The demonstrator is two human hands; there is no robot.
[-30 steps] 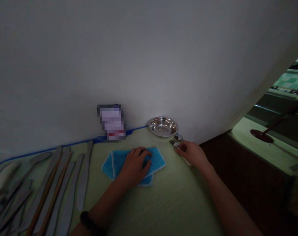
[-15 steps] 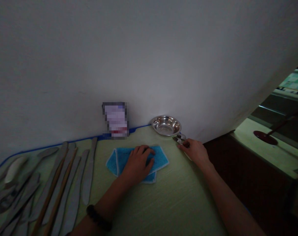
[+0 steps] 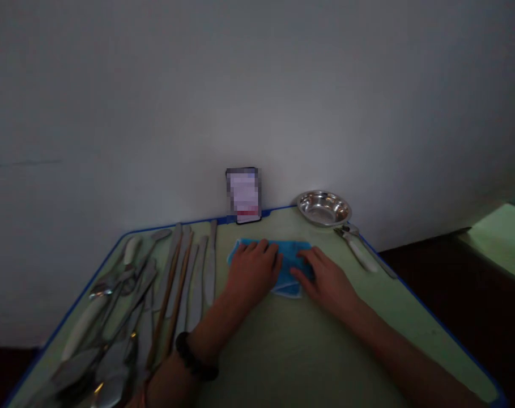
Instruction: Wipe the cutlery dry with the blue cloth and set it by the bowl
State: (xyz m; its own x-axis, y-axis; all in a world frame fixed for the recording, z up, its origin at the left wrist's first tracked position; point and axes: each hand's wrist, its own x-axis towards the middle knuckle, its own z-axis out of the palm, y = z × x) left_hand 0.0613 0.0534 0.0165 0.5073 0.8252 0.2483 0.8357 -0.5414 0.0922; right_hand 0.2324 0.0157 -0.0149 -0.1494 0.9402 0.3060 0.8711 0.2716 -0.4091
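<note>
A folded blue cloth (image 3: pixel 288 255) with a pale edge lies on the green table (image 3: pixel 308 351), near the wall. My left hand (image 3: pixel 252 271) rests flat on its left half, fingers stretched out. Over the cloth's right half lies my right hand (image 3: pixel 325 279), also flat with fingers apart. Neither hand holds anything. A white-handled utensil (image 3: pixel 359 252) lies on the table to the right of my right hand, apart from it.
A steel bowl (image 3: pixel 324 207) stands by the wall at the back right. A small dark card (image 3: pixel 243 195) leans against the wall. Several knives, spoons and chopsticks (image 3: pixel 172 283) lie in rows on the left. The table's blue edge (image 3: pixel 431 320) runs along the right.
My right hand let go of the white-handled utensil by the bowl and moved left onto the cloth. The view has swung to the left.
</note>
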